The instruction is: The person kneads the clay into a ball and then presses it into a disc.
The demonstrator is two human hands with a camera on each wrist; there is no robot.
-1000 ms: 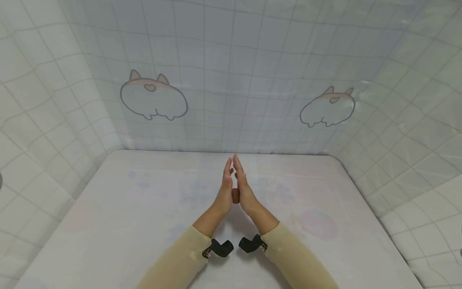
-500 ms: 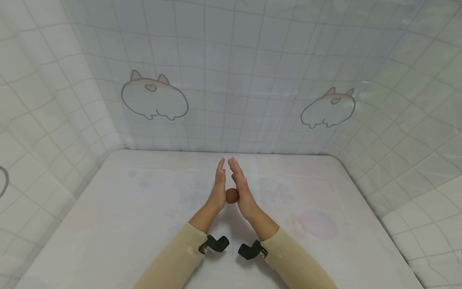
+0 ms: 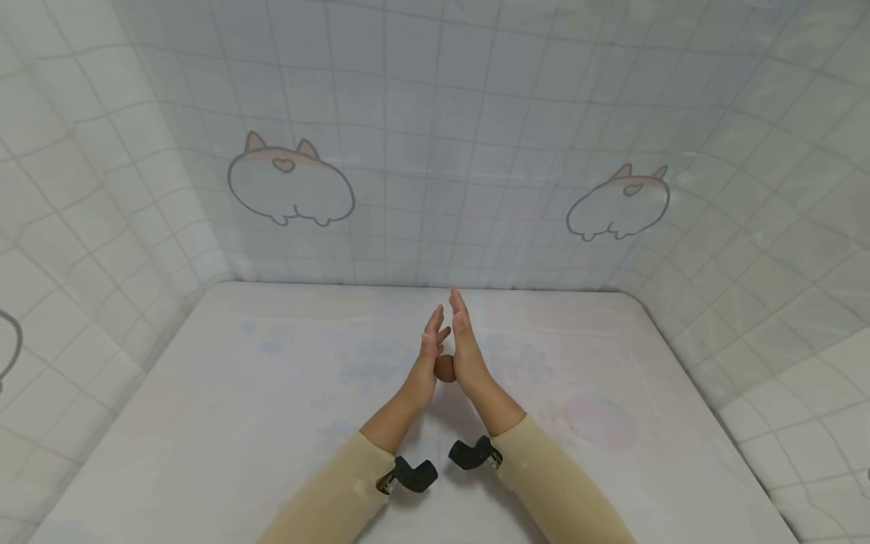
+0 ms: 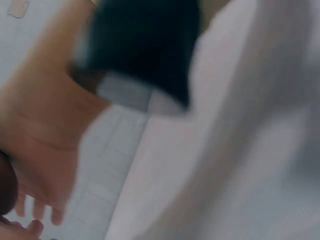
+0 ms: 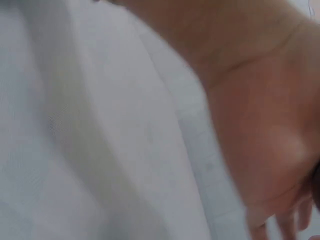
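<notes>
A small brown ball (image 3: 445,369), which looks like modelling clay, sits between two facing palms in the head view. My left hand (image 3: 424,366) presses it from the left, its fingers extended and slightly spread. From the other side my right hand (image 3: 467,355) lies against it with straight fingers, reaching a little farther forward than the left. Part of the ball (image 4: 7,185) shows dark at the left edge of the left wrist view. Only a sliver of the ball (image 5: 316,187) appears in the right wrist view; the palms cover its sides.
Both hands are above a white table (image 3: 238,423) with faint coloured prints. Pale grid-patterned sheeting (image 3: 435,151) with cartoon animal outlines stands behind it and along both sides. Black wrist cameras (image 3: 416,476) sit on the inner side of each cream sleeve (image 3: 557,483).
The palms rub against each other: the left hand shifts left, then back right, while the right hand's fingertips swing right and forward. Between them the ball turns, looking blockier first and rounder later.
</notes>
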